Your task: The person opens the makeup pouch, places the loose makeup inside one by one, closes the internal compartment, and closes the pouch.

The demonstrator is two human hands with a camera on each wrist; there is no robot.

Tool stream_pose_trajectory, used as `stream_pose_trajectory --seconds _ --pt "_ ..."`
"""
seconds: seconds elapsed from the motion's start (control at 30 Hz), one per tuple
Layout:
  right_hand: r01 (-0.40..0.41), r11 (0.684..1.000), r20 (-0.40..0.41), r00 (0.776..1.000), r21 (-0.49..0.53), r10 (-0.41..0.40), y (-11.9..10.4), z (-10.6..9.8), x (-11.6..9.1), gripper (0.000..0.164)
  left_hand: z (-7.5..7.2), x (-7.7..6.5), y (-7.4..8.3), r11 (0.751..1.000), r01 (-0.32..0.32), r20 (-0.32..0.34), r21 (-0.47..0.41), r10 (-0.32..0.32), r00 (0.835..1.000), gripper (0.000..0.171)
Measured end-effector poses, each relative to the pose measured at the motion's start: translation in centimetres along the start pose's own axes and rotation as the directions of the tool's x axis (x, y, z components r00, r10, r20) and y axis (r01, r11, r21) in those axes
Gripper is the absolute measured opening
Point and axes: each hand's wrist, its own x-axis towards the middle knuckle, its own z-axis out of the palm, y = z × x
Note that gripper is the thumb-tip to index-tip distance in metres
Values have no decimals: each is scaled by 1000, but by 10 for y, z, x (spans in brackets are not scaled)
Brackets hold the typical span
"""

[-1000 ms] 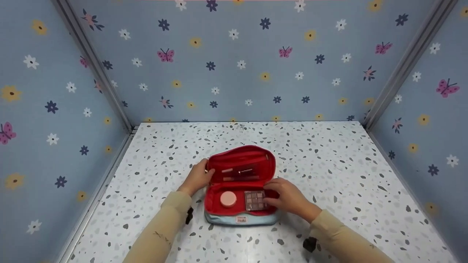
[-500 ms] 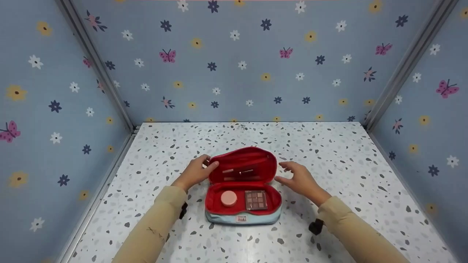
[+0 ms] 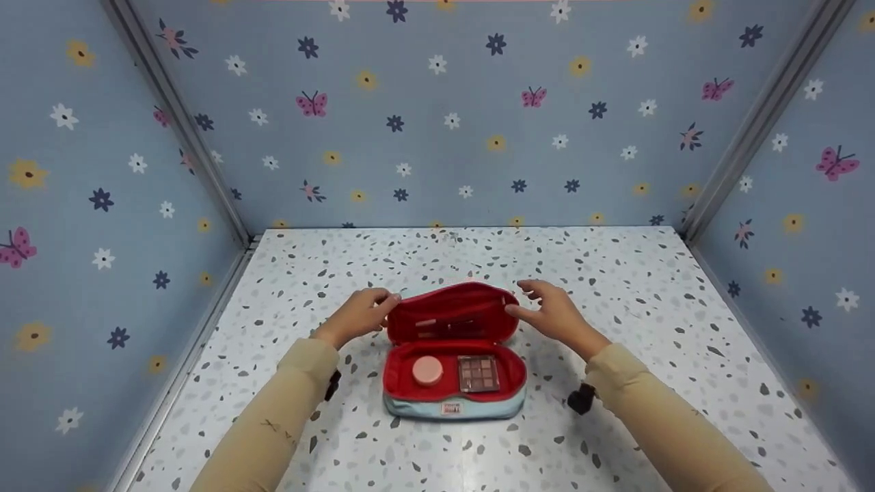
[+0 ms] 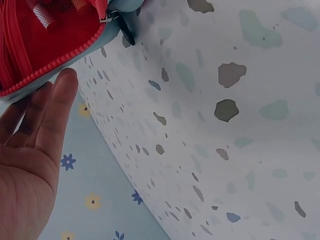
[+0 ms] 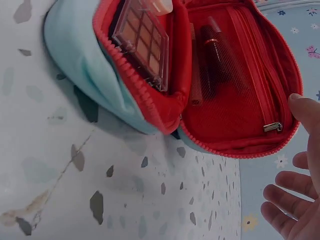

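A light blue pouch (image 3: 492, 408) with red lining lies unzipped on the speckled table, its lid (image 3: 478, 297) raised at the back. In its base sit a round pink compact (image 3: 427, 370) and a clear-topped eyeshadow palette (image 3: 478, 374). Slim makeup tubes (image 5: 215, 55) show behind the lid's mesh pocket. My left hand (image 3: 355, 316) is at the lid's upper left corner, its fingers (image 4: 57, 110) stretched along the outer side. With the thumb of my right hand (image 3: 557, 318) I touch the lid's right rim, the other fingers apart behind it.
A flower-patterned wall (image 3: 437, 137) closes off the back of the speckled table (image 3: 307, 260), and similar panels stand left and right. A small metal zip pull (image 5: 273, 127) lies inside the lid. Black devices (image 3: 581, 398) hang beneath both wrists.
My right hand has left the palette and moved up to the lid's right rim. My left hand has shifted up to the lid's corner. The lid's top edge now sits slightly lower.
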Motion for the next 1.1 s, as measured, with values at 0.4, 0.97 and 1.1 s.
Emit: stream_pose_trajectory --seconds 0.4,0.97,1.1 --pt "82 991 27 996 108 -85 -16 9 1 36 -11 -12 1 997 -70 106 -22 72 992 30" --pt "-62 982 216 976 176 23 -3 7 -19 58 5 -20 -12 998 -45 181 -53 54 982 57" --pt "-60 982 258 966 179 12 3 8 -25 70 10 -24 -13 998 -7 196 -66 20 980 73"
